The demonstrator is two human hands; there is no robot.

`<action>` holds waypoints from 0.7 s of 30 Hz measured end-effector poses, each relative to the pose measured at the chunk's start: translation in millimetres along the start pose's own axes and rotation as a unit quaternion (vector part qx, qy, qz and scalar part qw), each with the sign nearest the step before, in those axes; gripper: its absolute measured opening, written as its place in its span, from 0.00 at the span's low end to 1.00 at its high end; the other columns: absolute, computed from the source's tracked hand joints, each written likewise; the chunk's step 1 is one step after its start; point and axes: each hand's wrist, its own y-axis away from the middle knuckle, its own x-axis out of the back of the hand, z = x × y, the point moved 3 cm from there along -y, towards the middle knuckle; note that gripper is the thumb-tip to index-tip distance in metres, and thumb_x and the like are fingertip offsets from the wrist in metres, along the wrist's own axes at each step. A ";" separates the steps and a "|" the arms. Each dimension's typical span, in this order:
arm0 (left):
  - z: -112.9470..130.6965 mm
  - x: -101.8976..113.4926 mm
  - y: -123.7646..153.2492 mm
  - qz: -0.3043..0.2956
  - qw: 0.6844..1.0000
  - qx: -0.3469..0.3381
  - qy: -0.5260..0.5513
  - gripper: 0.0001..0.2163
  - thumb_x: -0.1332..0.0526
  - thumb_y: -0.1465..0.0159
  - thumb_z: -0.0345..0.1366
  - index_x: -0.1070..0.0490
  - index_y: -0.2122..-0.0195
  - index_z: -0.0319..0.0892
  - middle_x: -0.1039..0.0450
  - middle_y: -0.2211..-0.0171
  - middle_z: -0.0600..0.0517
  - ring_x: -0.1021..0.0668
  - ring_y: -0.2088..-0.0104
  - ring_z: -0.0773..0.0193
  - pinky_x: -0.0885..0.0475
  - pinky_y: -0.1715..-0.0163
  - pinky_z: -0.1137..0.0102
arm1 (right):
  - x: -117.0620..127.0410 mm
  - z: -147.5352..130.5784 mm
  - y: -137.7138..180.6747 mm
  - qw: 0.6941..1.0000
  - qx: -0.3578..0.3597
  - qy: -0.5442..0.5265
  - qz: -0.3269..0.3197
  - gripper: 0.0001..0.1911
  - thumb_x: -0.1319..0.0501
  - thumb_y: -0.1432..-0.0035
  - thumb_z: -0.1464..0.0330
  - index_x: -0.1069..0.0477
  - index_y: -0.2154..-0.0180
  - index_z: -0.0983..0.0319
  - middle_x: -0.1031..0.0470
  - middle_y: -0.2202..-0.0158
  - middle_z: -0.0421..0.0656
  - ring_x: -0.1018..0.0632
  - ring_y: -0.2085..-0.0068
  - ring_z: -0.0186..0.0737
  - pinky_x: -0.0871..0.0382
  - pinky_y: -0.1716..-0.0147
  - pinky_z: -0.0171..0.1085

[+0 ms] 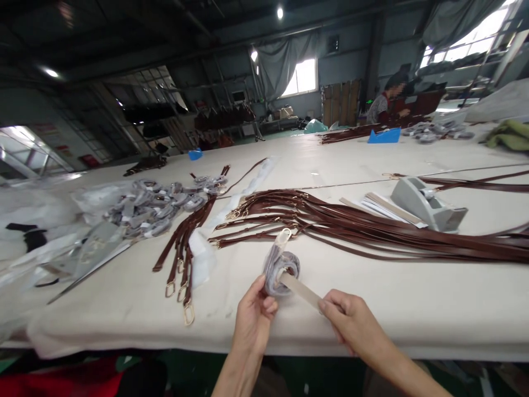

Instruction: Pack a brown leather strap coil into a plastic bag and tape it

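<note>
Your left hand point(254, 311) pinches a wrapped coil point(281, 270) above the near table point(413, 309) edge. Your right hand point(351, 322) pinches the tape point(303, 291) running from it. The heap point(161, 204) of coils far left looks done; many straps point(372, 226) on the right lie loose, unwrapped.

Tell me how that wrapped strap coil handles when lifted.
The wrapped strap coil probably feels light: the left hand pinches it with fingertips alone. Its wrap looks glossy, likely slippery. Coiled, it may spring loose without the tape strip the right hand holds.
</note>
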 end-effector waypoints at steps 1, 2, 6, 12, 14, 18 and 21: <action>-0.8 -1.8 1.6 -0.003 1.000 -0.003 0.001 0.16 0.29 0.50 0.36 0.35 0.69 0.37 0.36 0.73 0.55 0.43 0.82 0.77 0.44 0.84 0.79 | -2.5 -2.9 -2.4 1.000 -0.001 -0.003 0.006 0.22 0.46 0.46 0.47 0.37 0.74 0.59 0.41 0.89 0.32 0.42 0.89 0.28 0.53 0.90 0.29; -1.7 -3.7 3.0 -0.007 1.000 -0.010 -0.001 0.16 0.28 0.51 0.37 0.34 0.69 0.37 0.36 0.73 0.56 0.43 0.82 0.77 0.44 0.84 0.79 | -4.9 -5.6 -4.8 1.000 -0.001 -0.009 0.012 0.22 0.46 0.47 0.47 0.38 0.75 0.59 0.41 0.89 0.32 0.42 0.90 0.28 0.53 0.90 0.29; -8.3 -11.0 9.6 -0.047 0.997 -0.050 -0.037 0.18 0.25 0.52 0.41 0.33 0.72 0.38 0.39 0.74 0.57 0.42 0.79 0.75 0.46 0.83 0.79 | -15.7 -16.3 -14.8 0.997 0.028 -0.067 0.017 0.23 0.44 0.48 0.47 0.39 0.76 0.59 0.39 0.89 0.32 0.41 0.90 0.27 0.54 0.90 0.27; -19.9 -17.5 21.0 -0.143 0.968 -0.093 -0.182 0.17 0.31 0.43 0.47 0.30 0.72 0.37 0.42 0.79 0.57 0.44 0.78 0.72 0.47 0.79 0.77 | -34.6 -19.1 -20.5 0.939 0.019 -0.334 -0.081 0.23 0.35 0.49 0.50 0.30 0.65 0.64 0.29 0.81 0.36 0.35 0.88 0.27 0.47 0.91 0.26; -19.4 -18.2 23.2 -0.149 0.960 -0.113 -0.207 0.18 0.33 0.42 0.49 0.34 0.70 0.39 0.43 0.80 0.58 0.45 0.79 0.72 0.48 0.79 0.77 | -36.5 -17.5 -18.1 0.912 0.036 -0.395 -0.102 0.22 0.33 0.48 0.53 0.29 0.63 0.65 0.27 0.77 0.37 0.34 0.87 0.27 0.44 0.90 0.26; -19.0 -20.4 25.5 -0.176 0.953 -0.097 -0.225 0.17 0.33 0.41 0.49 0.33 0.64 0.41 0.41 0.78 0.58 0.45 0.80 0.72 0.49 0.79 0.75 | -31.8 -9.6 -15.5 0.933 0.029 -0.350 -0.080 0.24 0.32 0.49 0.50 0.29 0.69 0.66 0.29 0.79 0.38 0.35 0.89 0.26 0.48 0.91 0.26; -19.1 -22.6 27.2 -0.216 0.935 -0.091 -0.267 0.16 0.37 0.38 0.49 0.29 0.64 0.39 0.40 0.76 0.56 0.44 0.78 0.70 0.48 0.77 0.73 | -23.8 -5.7 -14.9 0.960 0.017 -0.272 -0.055 0.27 0.33 0.50 0.47 0.32 0.77 0.65 0.33 0.84 0.37 0.37 0.89 0.26 0.52 0.91 0.26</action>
